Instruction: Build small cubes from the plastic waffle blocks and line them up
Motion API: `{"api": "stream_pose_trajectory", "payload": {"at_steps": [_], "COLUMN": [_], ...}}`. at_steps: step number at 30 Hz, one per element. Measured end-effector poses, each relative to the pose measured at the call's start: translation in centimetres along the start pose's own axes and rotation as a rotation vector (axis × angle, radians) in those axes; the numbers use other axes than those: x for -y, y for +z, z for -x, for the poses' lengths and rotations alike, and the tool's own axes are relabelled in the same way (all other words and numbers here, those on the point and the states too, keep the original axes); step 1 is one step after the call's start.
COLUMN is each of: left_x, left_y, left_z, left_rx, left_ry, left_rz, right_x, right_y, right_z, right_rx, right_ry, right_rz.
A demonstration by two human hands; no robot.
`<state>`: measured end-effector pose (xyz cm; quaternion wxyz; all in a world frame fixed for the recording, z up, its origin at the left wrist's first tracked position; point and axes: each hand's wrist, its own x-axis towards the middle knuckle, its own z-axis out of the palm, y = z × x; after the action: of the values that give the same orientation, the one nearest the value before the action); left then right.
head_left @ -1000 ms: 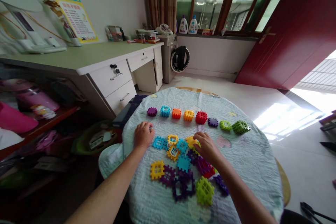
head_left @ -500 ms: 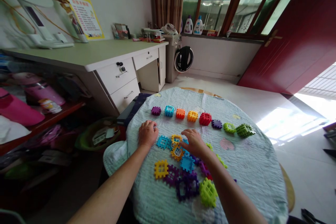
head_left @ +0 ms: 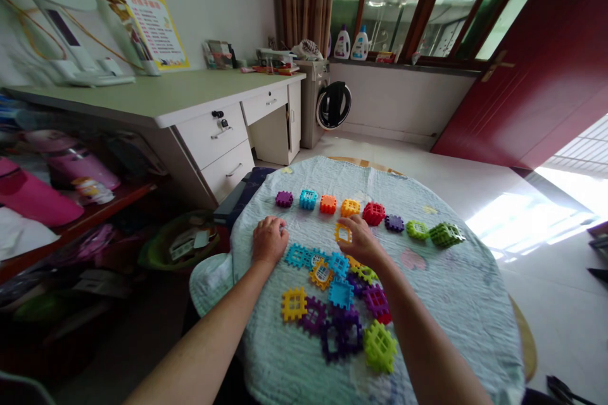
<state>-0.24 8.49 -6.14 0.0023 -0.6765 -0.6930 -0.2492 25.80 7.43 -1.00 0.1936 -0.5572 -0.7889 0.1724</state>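
Observation:
My right hand (head_left: pixel 365 242) pinches a yellow square frame block (head_left: pixel 337 233) by its right side, just in front of a row of block stacks. My left hand (head_left: pixel 270 240) rests palm down on the cloth with slightly bent fingers and no block visible in it. Between my forearms lies a loose pile: a light blue block (head_left: pixel 341 293), an orange-yellow lattice block (head_left: pixel 322 273), a yellow window block (head_left: pixel 294 304), dark purple blocks (head_left: pixel 331 336) and a green block (head_left: pixel 380 346). The row behind includes an orange stack (head_left: pixel 328 204), a yellow stack (head_left: pixel 350 207) and a red stack (head_left: pixel 373 213).
A pale patterned cloth (head_left: pixel 446 304) covers the round table. Behind stand a desk (head_left: pixel 190 98) and a washing machine (head_left: pixel 311 107) with its door open. A crowded shelf (head_left: pixel 118 201) and a green basket (head_left: pixel 156 250) are at the left, a red door (head_left: pixel 513 76) at the right.
My right hand has taken the yellow frame block from the pile and carried it forward toward the row. My left hand stays in place.

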Motion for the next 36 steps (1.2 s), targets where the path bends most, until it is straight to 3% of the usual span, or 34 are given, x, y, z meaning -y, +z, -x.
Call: {"api": "stream_pose_trajectory", "payload": {"at_steps": [5, 13, 22, 28, 36], "left_x": [0.1, 0.2, 0.2, 0.2, 0.2], "left_y": [0.2, 0.3, 0.5, 0.3, 0.2], "left_z": [0.0, 0.0, 0.0, 0.0, 0.0], "left_rx": [-0.01, -0.019, -0.027, -0.019, -0.019], "left_ry": [-0.001, -0.001, 0.004, 0.007, 0.003], "left_rz": [-0.003, -0.002, -0.006, -0.002, -0.005], "right_x": [-2.6, -3.1, -3.5, -2.2, -1.7], "right_y": [-2.1, -1.1, -0.8, -1.6, -2.0], "right_z": [2.4, 3.7, 2.7, 2.3, 2.8], "right_rx": [0.146, 0.322, 0.367, 0.381, 0.298], "right_ry": [-0.021, -0.02, -0.092, -0.093, -0.066], "right_rz": [0.099, 0.164, 0.171, 0.265, 0.345]}}
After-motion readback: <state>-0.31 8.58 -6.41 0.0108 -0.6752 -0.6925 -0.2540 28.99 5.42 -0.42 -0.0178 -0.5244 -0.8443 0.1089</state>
